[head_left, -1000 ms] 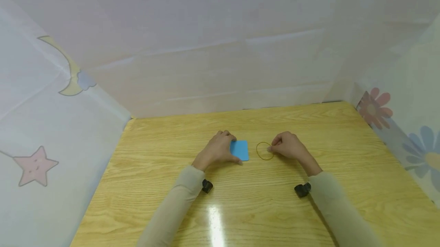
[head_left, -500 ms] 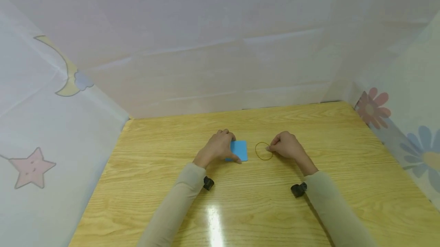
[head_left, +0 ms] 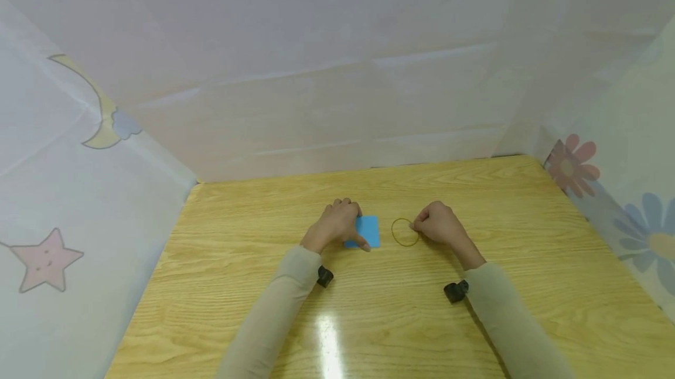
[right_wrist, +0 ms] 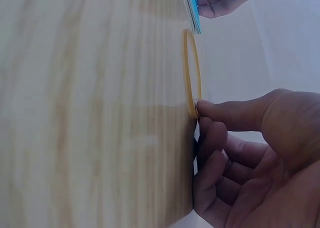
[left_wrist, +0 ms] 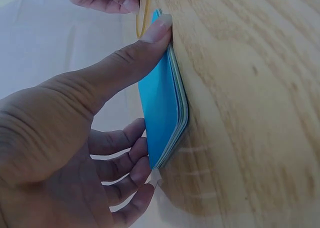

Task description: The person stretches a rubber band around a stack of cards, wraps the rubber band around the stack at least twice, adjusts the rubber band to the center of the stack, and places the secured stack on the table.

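- Head view: a blue stack of thin sheets (head_left: 368, 230) lies just below the centre of the frame, its left part hidden by the left hand (head_left: 337, 224).
- The left hand holds the stack, thumb at its lower edge, fingers reaching around the far side; which fingertips actually press it is hard to tell.
- In the left wrist view, the stack's layered edge faces the lens at mid-frame, over the wood.
- A yellow band (right_wrist: 187, 73) forms a loop just right of the stack in the head view, apart from it.
- The right hand (head_left: 439, 225), right of the loop, pinches its right side between thumb and forefinger, the other fingers curled in.
- The two hands are apart, with the loop and stack between them.
- Pale sleeves (head_left: 274, 311) run to the bottom edge, a small black device at each wrist.
- Wood-grain table (head_left: 401, 326) fills the lower frame; pale sheeting (head_left: 337, 86) rises behind.
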Motion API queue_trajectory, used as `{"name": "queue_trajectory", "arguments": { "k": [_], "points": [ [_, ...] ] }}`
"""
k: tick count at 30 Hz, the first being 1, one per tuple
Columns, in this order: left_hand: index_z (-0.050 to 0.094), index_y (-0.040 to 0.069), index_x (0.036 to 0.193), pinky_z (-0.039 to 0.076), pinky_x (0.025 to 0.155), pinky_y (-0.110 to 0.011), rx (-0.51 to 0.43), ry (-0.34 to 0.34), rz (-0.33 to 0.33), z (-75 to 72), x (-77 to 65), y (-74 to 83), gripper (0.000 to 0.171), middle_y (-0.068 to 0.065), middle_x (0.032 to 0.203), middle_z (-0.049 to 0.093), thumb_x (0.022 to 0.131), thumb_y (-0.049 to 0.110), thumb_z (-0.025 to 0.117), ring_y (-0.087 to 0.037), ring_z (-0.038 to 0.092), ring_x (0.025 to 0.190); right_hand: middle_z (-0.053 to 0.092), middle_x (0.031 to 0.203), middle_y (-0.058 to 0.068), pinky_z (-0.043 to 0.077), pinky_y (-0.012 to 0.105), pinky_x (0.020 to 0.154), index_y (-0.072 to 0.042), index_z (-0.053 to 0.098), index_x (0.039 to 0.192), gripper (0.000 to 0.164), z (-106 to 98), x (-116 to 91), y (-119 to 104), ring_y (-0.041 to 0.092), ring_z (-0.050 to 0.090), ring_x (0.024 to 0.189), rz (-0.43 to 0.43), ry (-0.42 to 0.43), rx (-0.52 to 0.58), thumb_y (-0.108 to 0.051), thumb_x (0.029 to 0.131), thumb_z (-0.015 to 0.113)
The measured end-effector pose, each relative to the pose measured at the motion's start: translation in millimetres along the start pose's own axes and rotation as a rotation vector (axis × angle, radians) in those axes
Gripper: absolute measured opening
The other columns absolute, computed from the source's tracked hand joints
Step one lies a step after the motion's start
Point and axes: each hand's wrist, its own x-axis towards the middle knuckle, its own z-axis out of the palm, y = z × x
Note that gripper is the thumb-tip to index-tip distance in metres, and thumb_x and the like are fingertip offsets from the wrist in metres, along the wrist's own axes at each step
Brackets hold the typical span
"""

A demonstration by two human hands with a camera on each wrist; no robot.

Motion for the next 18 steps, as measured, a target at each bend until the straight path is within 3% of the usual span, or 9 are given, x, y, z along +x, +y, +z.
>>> {"name": "queue_trajectory", "arguments": {
  "k": [10,18],
  "points": [
    [0.063,0.014,0.142,0.045,0.113,-0.049,0.033,-0.057,-0.011,-3.9,4.1,3.0,0.091,-0.008,0.132,0.061,0.071,0.061,0.093,-0.028,0.052,0.118,0.079,0.101,0.021,0.045,0.025,0.058,-0.002,0.077,0.076,0.028,3.6,0.1,-2.8,0.015,0.054,0.063,0.013,-0.003,-0.010,-0.014,0.099,0.069],
    [0.061,0.012,0.142,0.048,0.111,-0.047,0.026,-0.073,-0.019,-5.0,5.7,3.6,0.092,-0.009,0.131,0.061,0.071,0.059,0.094,-0.028,0.052,0.118,0.079,0.098,0.020,0.045,0.026,0.057,-0.003,0.076,0.073,0.029,4.5,0.8,-2.7,0.016,0.055,0.064,0.013,0.006,-0.005,-0.014,0.099,0.069]
  ]
}}
